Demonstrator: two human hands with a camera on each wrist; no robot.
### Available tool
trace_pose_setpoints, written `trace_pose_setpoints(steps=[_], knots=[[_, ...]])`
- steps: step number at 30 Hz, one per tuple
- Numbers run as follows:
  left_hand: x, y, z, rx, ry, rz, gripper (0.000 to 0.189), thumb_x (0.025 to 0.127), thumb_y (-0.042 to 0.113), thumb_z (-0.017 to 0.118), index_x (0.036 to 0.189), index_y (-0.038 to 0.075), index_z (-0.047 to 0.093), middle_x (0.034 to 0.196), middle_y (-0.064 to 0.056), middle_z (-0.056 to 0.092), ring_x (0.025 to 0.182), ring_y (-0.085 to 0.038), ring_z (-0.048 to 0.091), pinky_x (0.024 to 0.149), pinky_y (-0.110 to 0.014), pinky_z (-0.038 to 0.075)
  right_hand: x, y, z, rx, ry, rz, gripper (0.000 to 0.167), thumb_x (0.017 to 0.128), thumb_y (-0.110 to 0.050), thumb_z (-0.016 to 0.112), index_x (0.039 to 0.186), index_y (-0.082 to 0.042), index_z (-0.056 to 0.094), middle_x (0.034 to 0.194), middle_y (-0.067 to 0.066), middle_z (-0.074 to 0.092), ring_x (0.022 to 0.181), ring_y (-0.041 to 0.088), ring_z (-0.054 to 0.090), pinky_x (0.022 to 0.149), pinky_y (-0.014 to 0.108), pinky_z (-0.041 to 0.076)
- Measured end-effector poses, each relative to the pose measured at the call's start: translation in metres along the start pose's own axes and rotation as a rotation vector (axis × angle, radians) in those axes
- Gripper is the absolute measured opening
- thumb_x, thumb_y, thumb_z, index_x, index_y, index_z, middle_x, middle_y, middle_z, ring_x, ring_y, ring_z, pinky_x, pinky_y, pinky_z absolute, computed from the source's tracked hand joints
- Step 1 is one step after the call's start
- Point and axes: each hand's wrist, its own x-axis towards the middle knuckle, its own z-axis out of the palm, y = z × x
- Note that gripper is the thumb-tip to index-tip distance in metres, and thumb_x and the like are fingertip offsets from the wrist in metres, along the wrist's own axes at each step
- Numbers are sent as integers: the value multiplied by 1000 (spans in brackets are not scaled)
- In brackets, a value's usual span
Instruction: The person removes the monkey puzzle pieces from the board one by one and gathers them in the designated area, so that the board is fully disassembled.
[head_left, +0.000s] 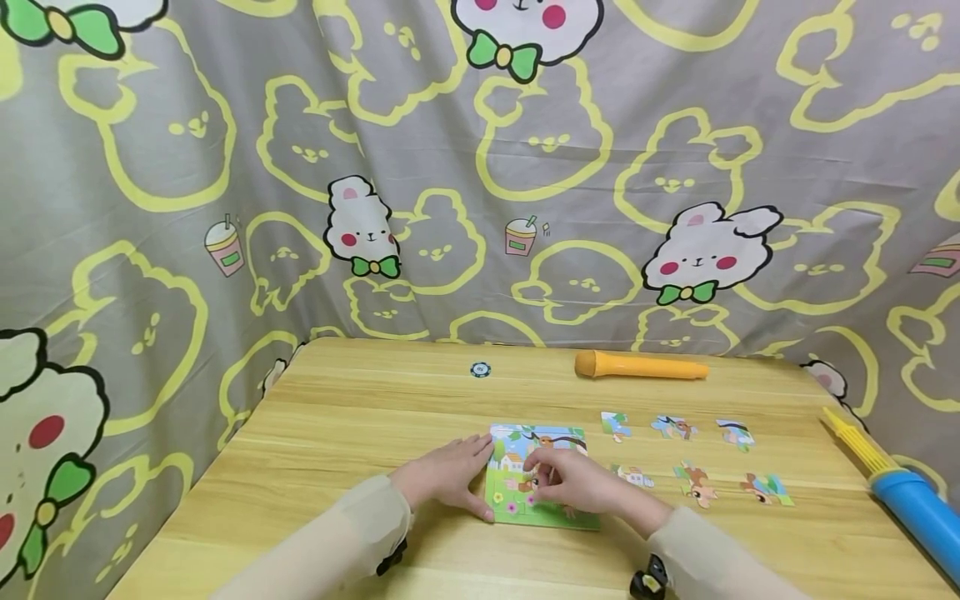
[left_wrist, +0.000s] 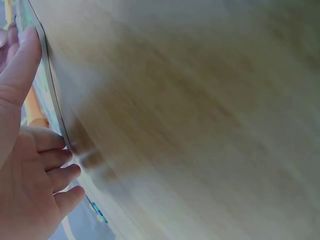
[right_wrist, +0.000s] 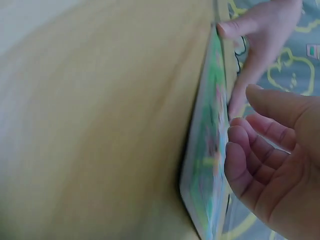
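Note:
A jigsaw puzzle [head_left: 507,463] with a house, flowers and animals lies in a thin square board on the table. My left hand [head_left: 447,477] rests along its left side, thumb at the lower left corner; in the left wrist view the fingers of the left hand [left_wrist: 35,175] reach along the board's edge. Over the puzzle's right half is my right hand [head_left: 576,483], covering part of the picture. From the right wrist view, the right hand [right_wrist: 280,160] has loosely bent fingers close over the puzzle [right_wrist: 207,155], its thumb apart from them, and nothing shows between.
Several loose jigsaw pieces [head_left: 696,485] lie in two rows right of the board. Behind are an orange microphone-shaped toy [head_left: 641,365] and a round dark chip [head_left: 481,369]. A blue and yellow toy [head_left: 911,504] lies at the right edge. A patterned curtain [head_left: 450,167] hangs behind the wooden table [head_left: 337,417].

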Motion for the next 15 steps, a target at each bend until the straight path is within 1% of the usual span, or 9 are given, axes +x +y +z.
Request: trace_pose_setpoints(steps=[6,11,15], knots=[[1,1,0,13,-7,-3,103,72,65,60,144,1,25,150,-13,19,135,-26,20,109,-37,20,11,-2,10,-45,-14,8,32,84,-8,67,114,-2,57,70,-8,53,59,4,48,59,21,45],[2,1,1,24,-12,-16,103,71,65,61,145,2,25,150,-12,19,135,-25,21,109,-35,20,15,-4,13,-82,-11,26,39,82,-10,70,118,-1,56,68,-9,52,57,3,45,58,21,43],[2,1,1,28,-10,-17,103,71,65,61,144,3,26,150,-12,20,135,-26,21,109,-35,21,17,-8,15,-127,-15,33,48,80,-15,73,121,1,56,67,-10,50,57,3,43,55,21,41]])
